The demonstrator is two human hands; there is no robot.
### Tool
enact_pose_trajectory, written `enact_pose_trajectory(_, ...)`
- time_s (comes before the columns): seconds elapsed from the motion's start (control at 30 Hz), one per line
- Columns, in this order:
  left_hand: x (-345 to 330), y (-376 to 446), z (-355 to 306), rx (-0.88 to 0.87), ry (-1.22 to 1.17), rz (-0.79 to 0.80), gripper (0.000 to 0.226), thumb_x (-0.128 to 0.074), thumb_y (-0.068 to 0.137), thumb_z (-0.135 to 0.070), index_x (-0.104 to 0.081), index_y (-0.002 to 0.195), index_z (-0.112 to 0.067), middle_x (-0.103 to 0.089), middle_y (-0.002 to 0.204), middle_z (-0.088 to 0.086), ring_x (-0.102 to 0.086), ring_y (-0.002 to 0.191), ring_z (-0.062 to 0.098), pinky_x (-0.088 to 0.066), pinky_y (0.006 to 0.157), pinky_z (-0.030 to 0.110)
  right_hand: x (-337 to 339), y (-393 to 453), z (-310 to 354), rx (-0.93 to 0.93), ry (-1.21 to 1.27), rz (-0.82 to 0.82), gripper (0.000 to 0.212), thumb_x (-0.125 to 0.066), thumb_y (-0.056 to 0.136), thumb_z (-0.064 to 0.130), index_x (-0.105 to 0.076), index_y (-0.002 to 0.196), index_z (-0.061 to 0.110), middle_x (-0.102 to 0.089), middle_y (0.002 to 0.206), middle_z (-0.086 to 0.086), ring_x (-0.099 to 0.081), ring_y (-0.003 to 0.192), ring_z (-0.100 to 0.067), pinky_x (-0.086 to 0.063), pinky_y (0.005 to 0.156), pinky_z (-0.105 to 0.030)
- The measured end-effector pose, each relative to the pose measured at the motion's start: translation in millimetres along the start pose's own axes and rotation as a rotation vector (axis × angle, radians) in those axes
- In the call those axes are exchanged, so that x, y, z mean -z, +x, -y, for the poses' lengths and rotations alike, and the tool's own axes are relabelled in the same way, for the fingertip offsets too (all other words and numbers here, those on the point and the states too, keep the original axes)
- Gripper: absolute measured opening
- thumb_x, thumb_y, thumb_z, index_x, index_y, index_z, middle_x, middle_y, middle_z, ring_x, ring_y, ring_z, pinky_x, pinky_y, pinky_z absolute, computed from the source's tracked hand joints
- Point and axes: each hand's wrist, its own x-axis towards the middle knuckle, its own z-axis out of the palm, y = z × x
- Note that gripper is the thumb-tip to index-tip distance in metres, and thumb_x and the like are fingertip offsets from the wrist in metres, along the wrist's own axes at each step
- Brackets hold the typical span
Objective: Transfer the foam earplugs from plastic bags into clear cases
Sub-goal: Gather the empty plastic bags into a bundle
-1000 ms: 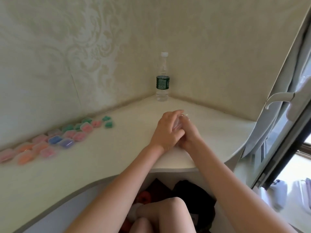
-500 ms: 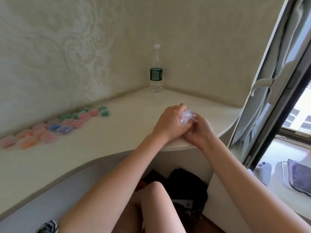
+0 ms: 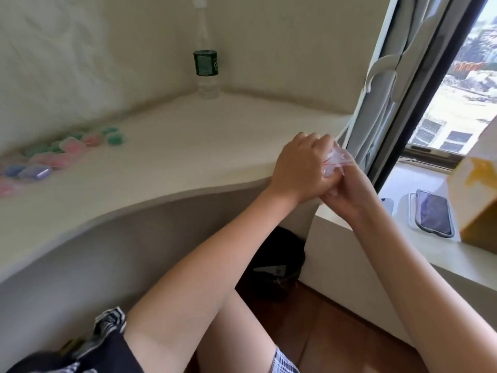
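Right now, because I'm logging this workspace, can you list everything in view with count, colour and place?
plastic bag: one, clear with a red seal line, held between both hands at the desk's right edge
cases: a cluster, exact count unclear through blur, showing pink, green, blue and purple, far left of the desk by the wall
water bottle: one, clear with a dark green label, upright in the back corner
desk: one, cream
phone: one, dark, flat on the windowsill to the right
cardboard box: one, tan and yellow, far right edge
curtain: one, grey, beside the window
left hand: gripping the bag
right hand: gripping the bag from below
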Motion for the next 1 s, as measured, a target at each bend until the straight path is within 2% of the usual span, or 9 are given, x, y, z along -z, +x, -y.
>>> enact_pose_trajectory(0.13,-21.3,-28.6,-8.2,-0.076,0.036,0.022,0.041,-0.046,0.066,-0.035,-0.062,0.083,-0.002,-0.06,0.073,0.01,-0.054,0.067,0.031,-0.041,0.055,0.032,27.8,-14.5,-19.9,-0.042,0.048,-0.153,0.058,-0.036,0.103,0.023,-0.07,0.056,0.019,-0.062,0.058,0.003,-0.061,0.053,-0.007,-0.048,0.046,-0.017)
enact_pose_trajectory(0.27,-45.3,-68.1,1.9,-0.047,0.076,0.26,0.044,-0.055,0.07,-0.033,-0.063,0.1,-0.002,-0.06,0.088,0.013,-0.055,0.081,0.033,-0.047,0.061,0.037,64.4,-21.3,-55.3,-0.217,0.012,-0.256,0.042,-0.038,0.098,0.049,-0.064,0.102,0.017,-0.064,0.101,-0.009,-0.063,0.091,-0.02,-0.05,0.076,-0.033)
enact_pose_trajectory(0.37,-58.1,-89.3,19.0,0.233,-0.073,0.508,0.05,-0.058,0.08,-0.04,-0.052,0.119,-0.009,-0.051,0.113,0.013,-0.051,0.102,0.033,-0.046,0.08,0.039,85.9,-20.3,-78.4,-0.386,-0.028,-0.213,0.04,-0.036,0.097,0.048,-0.061,0.112,0.02,-0.07,0.099,-0.005,-0.069,0.084,-0.018,-0.056,0.064,-0.035)
enact_pose_trajectory(0.5,-83.7,-106.7,42.4,0.667,-0.267,0.678,0.068,-0.064,0.074,-0.039,-0.035,0.134,-0.025,-0.031,0.135,0.007,-0.035,0.126,0.029,-0.039,0.103,0.042,101.9,-4.7,-111.0,-0.41,-0.077,-0.279,0.024,-0.038,0.097,0.007,-0.062,0.096,0.01,-0.072,0.083,-0.005,-0.07,0.071,-0.013,-0.056,0.058,-0.025)
enact_pose_trajectory(0.57,-94.9,-117.2,54.0,0.841,-0.405,0.71,0.075,-0.069,0.075,-0.029,-0.029,0.139,-0.033,-0.025,0.135,0.004,-0.033,0.126,0.023,-0.04,0.101,0.034,116.7,9.8,-130.2,-0.388,-0.102,-0.335,0.022,-0.041,0.095,0.0,-0.062,0.103,0.003,-0.072,0.091,-0.011,-0.071,0.081,-0.02,-0.057,0.064,-0.028)
enact_pose_trajectory(0.67,-105.6,-134.5,75.2,1.063,-0.629,0.74,0.084,-0.073,0.077,-0.021,-0.026,0.145,-0.037,-0.027,0.138,0.001,-0.037,0.123,0.013,-0.038,0.094,0.023,136.9,29.2,-153.5,-0.397,-0.12,-0.452,0.023,-0.048,0.094,-0.002,-0.057,0.115,0.002,-0.068,0.104,-0.019,-0.069,0.09,-0.029,-0.058,0.068,-0.036)
enact_pose_trajectory(0.8,-115.9,-154.1,103.7,1.276,-0.734,0.76,0.077,-0.071,0.082,-0.019,-0.03,0.146,-0.032,-0.047,0.134,0.0,-0.052,0.116,0.015,-0.045,0.091,0.027,160.0,51.4,-188.4,-0.445,-0.263,-0.667,0.027,-0.05,0.097,0.014,-0.047,0.121,0.003,-0.063,0.105,-0.022,-0.064,0.079,-0.033,-0.052,0.05,-0.031)
enact_pose_trajectory(0.9,-125.2,-166.5,124.3,1.406,-0.782,0.785,0.061,-0.058,0.09,-0.008,-0.036,0.145,-0.024,-0.056,0.126,0.0,-0.055,0.112,0.014,-0.044,0.09,0.026,177.2,72.0,-220.6,-0.464,-0.271,-0.713,0.031,-0.051,0.096,0.017,-0.048,0.122,0.0,-0.061,0.117,-0.026,-0.064,0.097,-0.038,-0.054,0.066,-0.035)
enact_pose_trajectory(1.0,-139.5,-173.6,140.2,1.471,-0.809,0.806,0.063,-0.052,0.091,-0.005,-0.031,0.147,-0.024,-0.049,0.141,0.002,-0.049,0.124,0.017,-0.04,0.1,0.032,177.8,87.2,-236.4,-0.512,-0.253,-0.768,0.025,-0.052,0.095,0.02,-0.049,0.119,0.012,-0.062,0.107,-0.014,-0.065,0.089,-0.03,-0.052,0.063,-0.034)
